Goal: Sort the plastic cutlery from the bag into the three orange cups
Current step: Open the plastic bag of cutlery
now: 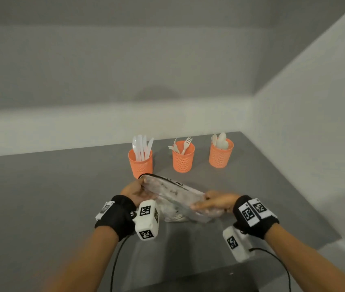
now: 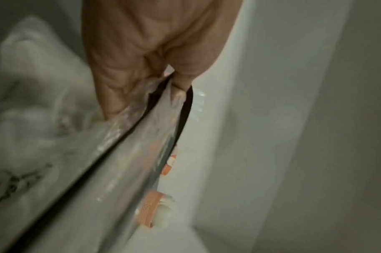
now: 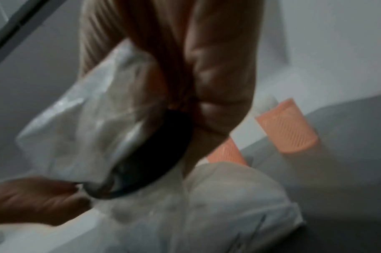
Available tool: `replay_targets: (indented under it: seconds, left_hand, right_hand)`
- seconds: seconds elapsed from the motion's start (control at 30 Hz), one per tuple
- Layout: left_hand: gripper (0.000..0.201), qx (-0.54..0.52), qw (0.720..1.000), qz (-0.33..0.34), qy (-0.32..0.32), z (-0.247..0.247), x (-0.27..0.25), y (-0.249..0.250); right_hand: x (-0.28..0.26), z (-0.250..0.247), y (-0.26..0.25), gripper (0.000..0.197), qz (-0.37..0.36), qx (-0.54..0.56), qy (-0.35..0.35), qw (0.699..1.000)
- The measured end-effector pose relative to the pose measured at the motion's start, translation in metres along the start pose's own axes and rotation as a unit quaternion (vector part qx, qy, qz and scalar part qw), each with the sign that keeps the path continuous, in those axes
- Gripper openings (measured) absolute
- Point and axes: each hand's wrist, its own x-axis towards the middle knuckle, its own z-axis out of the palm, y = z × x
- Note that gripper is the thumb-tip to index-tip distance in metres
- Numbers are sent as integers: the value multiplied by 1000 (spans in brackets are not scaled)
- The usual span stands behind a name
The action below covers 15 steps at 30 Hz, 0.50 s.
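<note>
A clear plastic bag (image 1: 173,193) with a black zip rim is held between both hands just above the grey table. My left hand (image 1: 134,191) pinches the rim's left end (image 2: 163,89); my right hand (image 1: 211,203) grips the right end (image 3: 163,137). The bag (image 3: 228,205) sags below, and I cannot tell what it holds. Behind it stand three orange mesh cups: the left cup (image 1: 141,165) holds white knives, the middle cup (image 1: 183,159) forks, the right cup (image 1: 221,154) spoons.
The grey table (image 1: 51,197) meets a white wall at the back and at the right. Its right edge (image 1: 306,197) runs close by my right wrist. Black cables hang from both wrist cameras toward the front edge.
</note>
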Motion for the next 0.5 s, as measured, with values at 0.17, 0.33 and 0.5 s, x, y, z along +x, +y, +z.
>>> replay_targets:
  seconds: [0.17,0.33,0.5]
  left_hand:
    - [28,45,999,2,-26,3,3,-20]
    - [35,453,887,30,-84,-2,-13,-17]
    - [22,279,959,11,-49,-3,-1,-9]
  right_hand:
    - [14,-18,13,15,9,336,-27,941]
    - [39,-43,23,80,-58,619,35,783]
    - [58,-34,20,45,-40,636,28,770]
